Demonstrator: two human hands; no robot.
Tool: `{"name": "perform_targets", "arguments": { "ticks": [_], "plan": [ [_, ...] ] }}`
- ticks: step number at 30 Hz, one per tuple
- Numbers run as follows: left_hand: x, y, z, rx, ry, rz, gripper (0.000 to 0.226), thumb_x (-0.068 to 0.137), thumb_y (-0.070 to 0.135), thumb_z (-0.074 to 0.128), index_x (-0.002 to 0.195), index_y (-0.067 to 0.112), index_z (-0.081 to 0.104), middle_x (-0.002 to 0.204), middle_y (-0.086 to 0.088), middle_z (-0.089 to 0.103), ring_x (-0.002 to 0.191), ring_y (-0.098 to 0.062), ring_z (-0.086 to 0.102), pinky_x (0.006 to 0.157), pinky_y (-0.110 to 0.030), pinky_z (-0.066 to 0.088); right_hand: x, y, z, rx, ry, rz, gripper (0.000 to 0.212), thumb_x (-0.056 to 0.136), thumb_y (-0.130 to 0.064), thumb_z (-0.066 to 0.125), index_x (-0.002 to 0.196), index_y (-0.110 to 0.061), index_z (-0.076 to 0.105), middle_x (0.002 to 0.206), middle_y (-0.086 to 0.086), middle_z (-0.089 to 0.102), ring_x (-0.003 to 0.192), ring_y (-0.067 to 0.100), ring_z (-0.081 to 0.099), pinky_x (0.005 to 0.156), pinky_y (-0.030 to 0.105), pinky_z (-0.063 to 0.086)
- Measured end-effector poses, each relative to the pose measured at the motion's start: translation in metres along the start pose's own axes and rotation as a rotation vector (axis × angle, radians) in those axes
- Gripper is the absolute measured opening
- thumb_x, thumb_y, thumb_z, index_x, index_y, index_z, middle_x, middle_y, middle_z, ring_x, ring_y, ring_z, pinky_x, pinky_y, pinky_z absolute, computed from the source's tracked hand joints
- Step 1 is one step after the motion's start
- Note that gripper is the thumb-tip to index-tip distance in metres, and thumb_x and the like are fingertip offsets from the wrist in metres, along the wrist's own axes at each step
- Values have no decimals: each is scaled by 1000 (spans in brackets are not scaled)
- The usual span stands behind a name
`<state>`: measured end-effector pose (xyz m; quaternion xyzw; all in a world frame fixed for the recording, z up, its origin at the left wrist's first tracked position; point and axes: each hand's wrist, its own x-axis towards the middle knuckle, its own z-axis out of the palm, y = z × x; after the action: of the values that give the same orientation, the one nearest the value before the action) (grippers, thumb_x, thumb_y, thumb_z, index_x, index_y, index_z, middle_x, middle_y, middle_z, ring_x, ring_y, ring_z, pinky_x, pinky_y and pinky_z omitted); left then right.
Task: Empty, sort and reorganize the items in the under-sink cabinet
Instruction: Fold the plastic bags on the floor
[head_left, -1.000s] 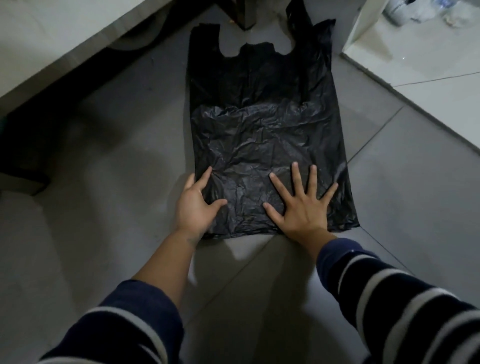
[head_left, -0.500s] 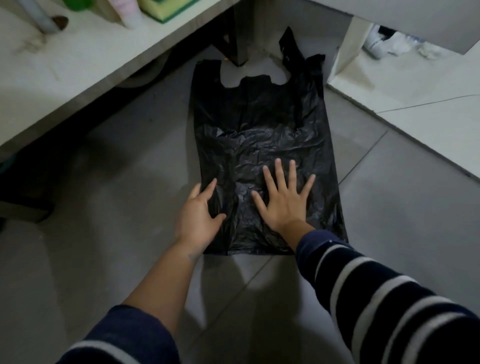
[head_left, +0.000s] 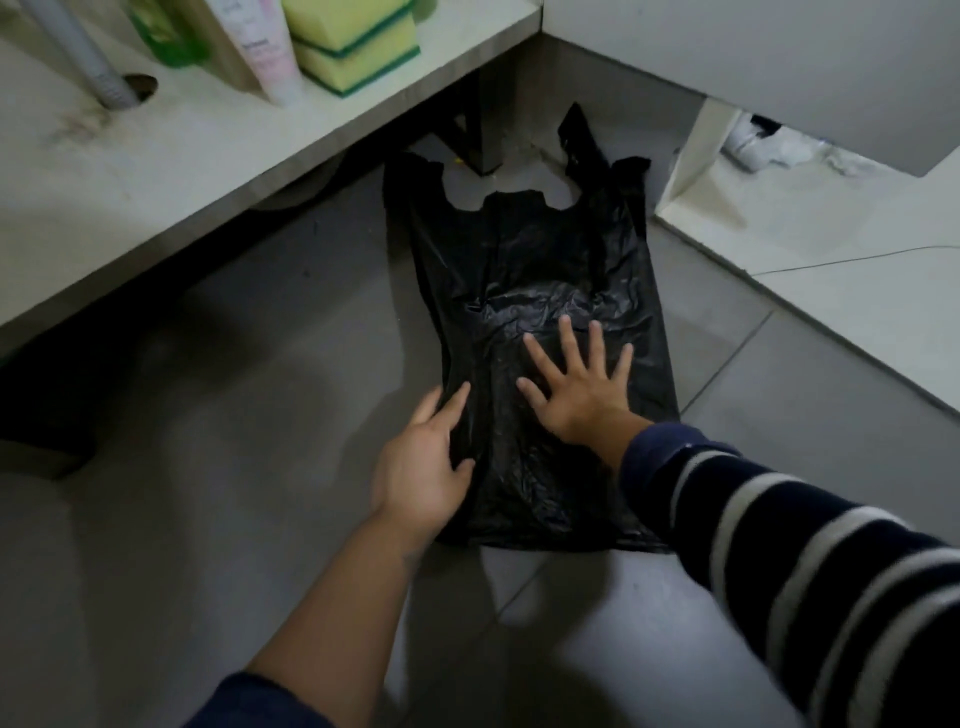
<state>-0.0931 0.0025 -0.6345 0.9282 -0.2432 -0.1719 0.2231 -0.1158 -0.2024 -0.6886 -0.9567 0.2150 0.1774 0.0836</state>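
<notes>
A black plastic carrier bag (head_left: 524, 270) lies flat on the grey tiled floor, handles pointing away from me toward the cabinet. My right hand (head_left: 582, 389) rests palm down on its lower middle, fingers spread. My left hand (head_left: 423, 467) lies at the bag's left edge with fingers over the plastic and thumb pressing it; whether it grips the edge I cannot tell. On the cabinet floor (head_left: 156, 156) at the upper left stand two stacked yellow-green sponges (head_left: 353, 47), a pink-white tube (head_left: 265, 52) and a green bottle (head_left: 161, 36).
A grey drain pipe (head_left: 83, 57) passes through a hole in the cabinet floor. A white open door panel (head_left: 691, 150) stands at the upper right, with white crumpled items (head_left: 769, 145) behind it. A dark cabinet leg (head_left: 480, 130) stands beyond the bag's handles.
The bag has become narrower, its left side folded inward. My right hand slid up and toward the middle of the bag. The view tilted up, showing the cabinet floor and its items.
</notes>
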Motion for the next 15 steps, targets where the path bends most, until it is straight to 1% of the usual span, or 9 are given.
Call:
{"name": "perform_targets", "arguments": {
  "ticks": [2,4,6,7,9,11,12,15],
  "plan": [
    [-4,6,1,3,-24,-1,82,84,22,66,147,44,20,158,9,18,109,-15,61,88,-28,51,-28,30,4,-36,36,-2,68,86,-73,8,142,-48,-20,154,-2,-31,140,36,-30,107,66,-13],
    [-9,13,7,-2,-56,-1,82,84,22,66,148,44,20,158,9,17,104,-16,62,87,-29,52,-58,58,21,-51,50,16,72,78,-79,0,140,-50,-24,154,-1,-32,139,37,-31,108,67,-10],
    [-11,24,14,16,-82,1,81,85,22,66,148,43,19,159,10,16,98,-15,63,84,-30,52,-79,71,41,-40,42,42,76,72,-82,-8,140,-50,-23,156,-1,-28,139,37,-30,110,67,-6],
    [-11,31,18,33,-89,8,81,85,23,65,148,43,18,158,12,16,96,-15,63,83,-29,53,-83,72,50,-17,53,61,76,73,-81,-7,141,-50,-20,157,0,-25,140,36,-29,110,66,-7],
    [-10,45,26,60,-93,48,81,87,23,64,148,43,16,158,13,14,95,-15,64,80,-28,53,-83,70,59,31,104,100,73,78,-78,1,144,-49,-15,157,1,-23,141,34,-28,110,65,-9],
    [-11,56,35,59,-108,81,80,88,23,62,149,43,14,159,13,12,96,-15,64,79,-28,53,-82,65,59,45,102,105,72,79,-75,3,144,-49,-15,157,1,-26,141,34,-29,110,63,-10],
    [-12,62,39,56,-123,89,80,88,23,62,149,43,13,159,13,11,100,-16,63,81,-29,53,-83,64,59,47,87,107,73,79,-75,3,144,-49,-16,156,1,-27,141,33,-28,111,62,-10],
    [-14,80,52,36,-147,128,79,90,23,59,149,43,11,159,14,7,112,-16,59,86,-29,52,-89,64,56,58,66,107,72,79,-76,6,143,-51,-15,157,-1,-24,145,32,-19,114,59,-4]
  ]
}}
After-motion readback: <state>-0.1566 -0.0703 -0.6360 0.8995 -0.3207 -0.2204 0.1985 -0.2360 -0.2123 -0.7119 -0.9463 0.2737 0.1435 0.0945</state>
